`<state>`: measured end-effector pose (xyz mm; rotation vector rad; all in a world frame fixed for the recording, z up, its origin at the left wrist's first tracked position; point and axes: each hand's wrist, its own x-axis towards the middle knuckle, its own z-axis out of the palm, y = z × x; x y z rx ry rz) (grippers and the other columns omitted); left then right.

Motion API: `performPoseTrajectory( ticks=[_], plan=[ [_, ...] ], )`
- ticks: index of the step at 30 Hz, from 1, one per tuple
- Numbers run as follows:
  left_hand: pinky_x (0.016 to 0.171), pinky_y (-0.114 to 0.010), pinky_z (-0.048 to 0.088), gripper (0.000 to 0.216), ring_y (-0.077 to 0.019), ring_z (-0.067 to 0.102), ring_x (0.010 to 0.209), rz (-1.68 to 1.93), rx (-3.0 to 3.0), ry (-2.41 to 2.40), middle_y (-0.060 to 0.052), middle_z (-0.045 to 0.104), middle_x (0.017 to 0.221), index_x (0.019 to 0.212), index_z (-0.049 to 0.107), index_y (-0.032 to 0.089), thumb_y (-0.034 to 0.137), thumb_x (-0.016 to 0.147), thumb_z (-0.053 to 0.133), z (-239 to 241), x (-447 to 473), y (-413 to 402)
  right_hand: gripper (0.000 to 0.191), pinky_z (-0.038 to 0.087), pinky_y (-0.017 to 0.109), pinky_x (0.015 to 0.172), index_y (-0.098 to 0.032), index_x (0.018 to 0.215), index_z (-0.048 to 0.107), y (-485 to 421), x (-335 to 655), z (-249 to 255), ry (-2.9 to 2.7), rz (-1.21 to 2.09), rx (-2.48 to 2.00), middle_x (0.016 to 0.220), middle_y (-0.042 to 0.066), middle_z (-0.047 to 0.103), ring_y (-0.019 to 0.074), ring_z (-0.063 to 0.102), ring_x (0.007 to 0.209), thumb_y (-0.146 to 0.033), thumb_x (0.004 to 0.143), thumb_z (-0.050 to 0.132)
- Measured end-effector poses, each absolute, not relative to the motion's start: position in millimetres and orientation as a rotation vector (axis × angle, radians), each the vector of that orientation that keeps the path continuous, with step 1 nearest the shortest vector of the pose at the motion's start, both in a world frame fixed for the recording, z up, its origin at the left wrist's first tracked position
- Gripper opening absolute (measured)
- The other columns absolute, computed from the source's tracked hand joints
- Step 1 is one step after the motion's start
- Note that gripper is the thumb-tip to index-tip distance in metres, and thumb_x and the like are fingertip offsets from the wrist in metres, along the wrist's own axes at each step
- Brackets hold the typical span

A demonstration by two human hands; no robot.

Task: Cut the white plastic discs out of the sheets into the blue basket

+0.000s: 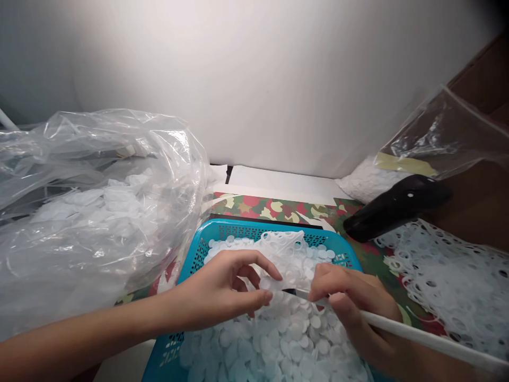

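Over a blue plastic basket (214, 225), my left hand (233, 284) pinches a small translucent white disc (265, 283) between thumb and forefinger. My right hand (353, 294) grips a craft knife (421, 333) with a long white handle. Its dark pointed tip is just to the right of the disc; whether they touch I cannot tell. Beneath both hands, many loose white discs (294, 331) fill the basket. A piece of white webbing with round holes (282, 243) lies on the discs near the basket's far side.
A large clear plastic bag (170, 140) with white pieces inside bulges at the left. To the right lie a black rounded object (397, 207) and a heap of white hole-punched sheets (461, 286). Another clear bag (437, 135) stands behind them. A white wall (258, 90) rises at the back.
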<state>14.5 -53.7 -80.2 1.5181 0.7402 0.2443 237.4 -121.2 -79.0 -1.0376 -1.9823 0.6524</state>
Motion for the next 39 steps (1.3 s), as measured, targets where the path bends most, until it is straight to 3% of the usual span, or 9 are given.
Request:
performPoseTrajectory(
  ticks=[2, 7, 11, 23, 30, 39],
  plan=[
    [0.061, -0.026, 0.053, 0.02, -0.0124, 0.059, 0.064, 0.234, 1.523, 0.744, -0.001, 0.06, 0.079, 0.102, 0.063, 0.018, 0.027, 0.084, 0.059, -80, 15, -54, 0.02, 0.039, 0.023, 0.052, -0.021, 0.082, 0.052, -121, 236, -80, -2.008, 0.639, -1.023, 0.063, -0.002, 0.051, 0.0109, 0.05, 0.056, -0.026, 0.097, 0.04],
    [0.061, -0.026, 0.054, 0.02, -0.02, 0.064, 0.083, 0.257, 1.517, 0.712, -0.009, 0.066, 0.1, 0.101, 0.067, 0.017, 0.022, 0.083, 0.059, -81, 17, -54, 0.014, 0.039, 0.022, 0.052, -0.019, 0.078, 0.052, -119, 233, -80, -2.031, 0.629, -0.999, 0.062, -0.002, 0.051, 0.0099, 0.049, 0.056, -0.014, 0.09, 0.048],
    [0.063, -0.027, 0.056, 0.022, -0.0185, 0.065, 0.081, 0.27, 1.481, 0.705, -0.009, 0.066, 0.104, 0.102, 0.067, 0.016, 0.02, 0.082, 0.061, -83, 16, -53, 0.009, 0.042, 0.023, 0.053, -0.017, 0.08, 0.055, -117, 231, -77, -2.081, 0.625, -0.974, 0.063, 0.0, 0.055, 0.0103, 0.052, 0.056, -0.011, 0.086, 0.054],
    [0.06, -0.022, 0.056, 0.022, -0.0114, 0.063, 0.07, 0.309, 1.483, 0.645, -0.005, 0.064, 0.106, 0.103, 0.068, 0.018, 0.018, 0.081, 0.065, -82, 16, -53, 0.011, 0.045, 0.022, 0.054, -0.019, 0.078, 0.057, -119, 229, -78, -2.059, 0.678, -1.072, 0.065, 0.0, 0.06, 0.0106, 0.057, 0.057, -0.012, 0.087, 0.054],
    [0.06, -0.019, 0.056, 0.024, -0.0138, 0.066, 0.079, 0.318, 1.469, 0.586, -0.006, 0.062, 0.106, 0.106, 0.067, 0.017, 0.017, 0.083, 0.064, -79, 16, -53, 0.014, 0.042, 0.015, 0.046, -0.022, 0.072, 0.056, -115, 225, -102, -2.047, 0.341, -0.983, 0.064, -0.003, 0.061, 0.0062, 0.055, 0.05, -0.012, 0.081, 0.06],
    [0.061, -0.02, 0.058, 0.027, -0.0147, 0.067, 0.08, 0.295, 1.501, 0.563, -0.007, 0.061, 0.105, 0.109, 0.067, 0.017, 0.011, 0.083, 0.06, -78, 14, -55, 0.013, 0.042, 0.013, 0.047, -0.019, 0.072, 0.057, -120, 226, -101, -2.207, 0.279, -0.977, 0.066, -0.002, 0.06, 0.0046, 0.053, 0.05, -0.016, 0.084, 0.06]
  ],
)
